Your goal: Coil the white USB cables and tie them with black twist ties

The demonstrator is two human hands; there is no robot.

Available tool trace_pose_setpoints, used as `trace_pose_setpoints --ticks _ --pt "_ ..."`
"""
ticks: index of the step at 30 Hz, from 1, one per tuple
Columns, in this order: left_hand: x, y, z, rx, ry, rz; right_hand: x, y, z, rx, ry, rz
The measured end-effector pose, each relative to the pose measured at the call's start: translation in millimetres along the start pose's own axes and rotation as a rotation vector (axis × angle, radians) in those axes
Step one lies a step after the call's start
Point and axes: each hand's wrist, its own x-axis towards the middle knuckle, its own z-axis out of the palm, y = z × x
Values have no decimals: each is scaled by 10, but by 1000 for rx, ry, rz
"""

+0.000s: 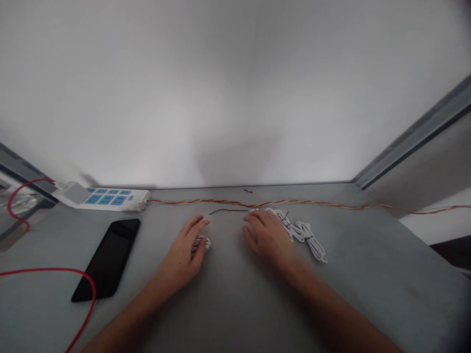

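Observation:
My left hand (184,252) rests low over the grey table, thumb and fingers apart. A small coiled white cable (203,241) shows in the gap between them, partly hidden by the hand; it does not look gripped. My right hand (268,238) is held palm down with its fingers loosely stretched and slightly spread. Beside it lie bundles of white cable (311,240), bound with dark ties, one partly behind the hand. A thin black twist tie (228,210) stretches across the table between both hands, its right end near my right fingertips.
At the back left stands a white power strip (138,200) with blue sockets and a plugged-in adapter. A twisted red and yellow wire (206,200) runs along the back. A black phone (110,255) lies left, crossed by a red cable (91,284). Another short black tie (248,191) lies near the wall.

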Motion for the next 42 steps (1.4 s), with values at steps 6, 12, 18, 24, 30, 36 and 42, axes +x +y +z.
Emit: trace_pose_setpoints --ticks 6,12,18,24,30,36,42 --pt "4 -43 -92 56 -15 104 -85 -244 50 306 -273 -152" --pt "14 -63 -84 114 -260 234 -84 -263 3 393 -432 -186" --pt "17 -30 -54 171 -244 324 -77 -219 60 497 -422 -132" --pt "-16 -9 37 61 -194 256 -92 -178 173 897 -345 210" --pt "38 55 42 -226 -186 -96 -108 -197 148 950 -269 284" --pt "82 10 36 -340 -111 -251 -90 -214 32 430 -235 21" --pt "87 -14 81 -628 -121 -428 -82 -228 60 243 -354 17"
